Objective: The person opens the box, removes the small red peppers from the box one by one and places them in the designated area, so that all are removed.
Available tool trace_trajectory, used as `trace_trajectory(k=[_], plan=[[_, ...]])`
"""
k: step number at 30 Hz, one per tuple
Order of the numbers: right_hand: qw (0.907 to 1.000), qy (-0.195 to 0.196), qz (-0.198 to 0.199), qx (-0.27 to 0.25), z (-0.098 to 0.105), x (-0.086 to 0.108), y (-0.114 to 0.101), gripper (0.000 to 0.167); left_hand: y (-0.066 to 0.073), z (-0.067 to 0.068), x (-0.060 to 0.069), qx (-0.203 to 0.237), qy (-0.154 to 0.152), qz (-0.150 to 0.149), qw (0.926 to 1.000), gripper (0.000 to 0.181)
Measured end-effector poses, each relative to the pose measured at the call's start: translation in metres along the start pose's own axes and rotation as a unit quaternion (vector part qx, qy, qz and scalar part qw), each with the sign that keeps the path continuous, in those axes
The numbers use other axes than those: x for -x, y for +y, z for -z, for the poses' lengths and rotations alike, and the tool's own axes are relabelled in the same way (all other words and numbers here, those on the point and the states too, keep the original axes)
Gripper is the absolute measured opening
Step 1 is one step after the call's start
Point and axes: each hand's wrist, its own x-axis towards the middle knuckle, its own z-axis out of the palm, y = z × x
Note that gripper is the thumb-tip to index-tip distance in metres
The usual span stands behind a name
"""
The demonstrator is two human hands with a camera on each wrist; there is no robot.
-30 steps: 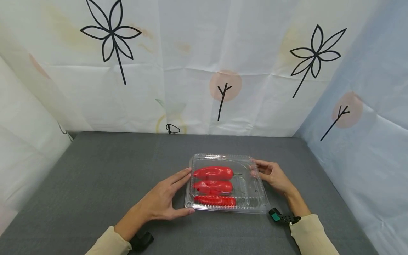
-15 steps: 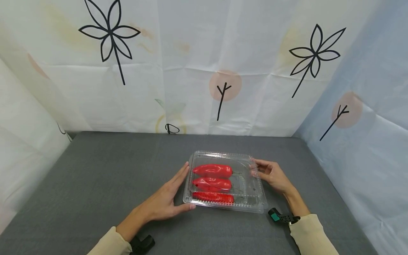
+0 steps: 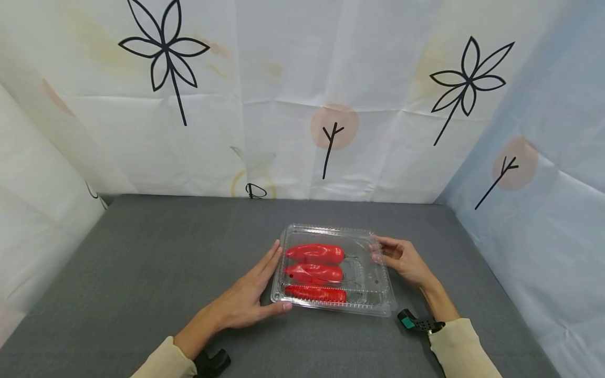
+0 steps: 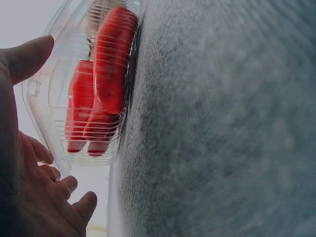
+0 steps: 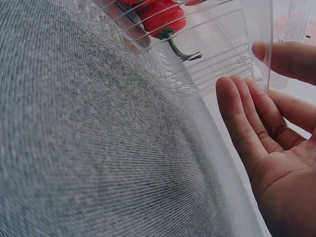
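Note:
A clear plastic clamshell box [image 3: 366, 273] lies on the grey cloth with three red peppers inside, side by side: a far pepper [image 3: 315, 253], a middle pepper [image 3: 314, 273] and a near pepper [image 3: 315, 293]. My left hand [image 3: 243, 302] is at the box's left side, fingers extended along the edge and thumb by the near left corner. At the right side, my right hand [image 3: 405, 261] pinches the rim between thumb and fingers. In the right wrist view, a green stem [image 5: 178, 48] shows through the ribbed wall. The box hides some of my right fingertips in the head view.
Grey cloth [image 3: 165, 252] covers the tabletop around the box. White printed fabric [image 3: 279, 68] hangs behind the table, with more at both sides. Dark straps are on both wrists, near the beige sleeves [image 3: 460, 346].
The box has shifted slightly away and to the left, with a small turn, mostly in the first half second. My left hand's fingers moved slightly further along its edge. The right hand holds its place.

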Motion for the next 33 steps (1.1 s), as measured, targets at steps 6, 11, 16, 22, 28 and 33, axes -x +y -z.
trace_trajectory(k=[6, 11, 16, 22, 28, 33], plan=[[1.0000, -0.001, 0.004, -0.001, -0.0012, -0.0002, -0.0001, 0.054, -0.0014, -0.0002, 0.0023, 0.017, -0.007, -0.007, 0.9998, 0.100], [0.9999, -0.002, 0.014, -0.006, -0.0032, -0.0016, -0.0007, 0.054, -0.0013, -0.0007, 0.0025, 0.017, -0.014, -0.019, 0.9996, 0.095], [0.9997, -0.001, 0.022, -0.012, -0.0040, -0.0019, -0.0015, 0.054, -0.0007, -0.0022, 0.0018, 0.014, -0.013, -0.035, 0.9992, 0.091], [1.0000, 0.005, 0.007, 0.004, -0.0041, -0.0009, -0.0015, 0.054, -0.0025, -0.0037, 0.0022, 0.024, -0.002, -0.059, 0.9980, 0.085], [0.9999, 0.004, 0.001, 0.016, -0.0034, -0.0003, 0.0002, 0.054, -0.0029, -0.0045, 0.0022, 0.013, 0.009, -0.075, 0.9970, 0.079], [0.9998, 0.009, -0.003, 0.019, -0.0033, -0.0002, 0.0005, 0.054, -0.0020, -0.0037, 0.0021, 0.014, 0.013, -0.070, 0.9974, 0.075]])
